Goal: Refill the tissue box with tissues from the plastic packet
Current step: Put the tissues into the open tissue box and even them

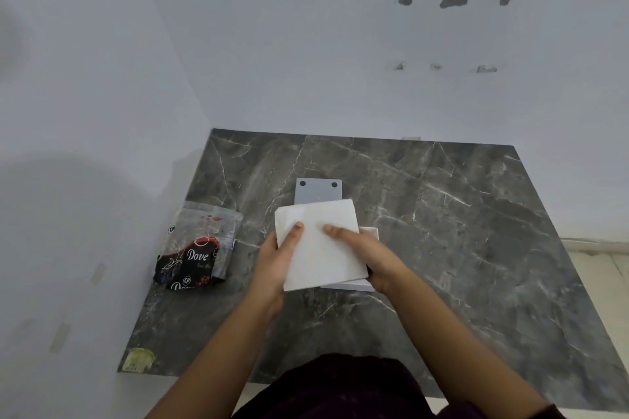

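Observation:
A thick white stack of tissues [323,258] is held over the middle of the dark marble counter [459,214]. My left hand [275,262] grips its left edge, thumb on top. My right hand [364,252] grips its right edge, fingers spread across the top. Under the stack, the white tissue box [369,233] peeks out at the right and near sides; most of it is hidden. A grey lid panel [318,192] with two dark dots lies flat just behind the stack. The plastic packet [195,248], crumpled, black and clear with "Dove" print, lies at the left.
White walls close the counter at the back and left. A yellowish sticker [139,359] sits at the near left corner. The counter's right edge drops to a pale floor [599,258]. My dark clothing [340,388] is at the near edge.

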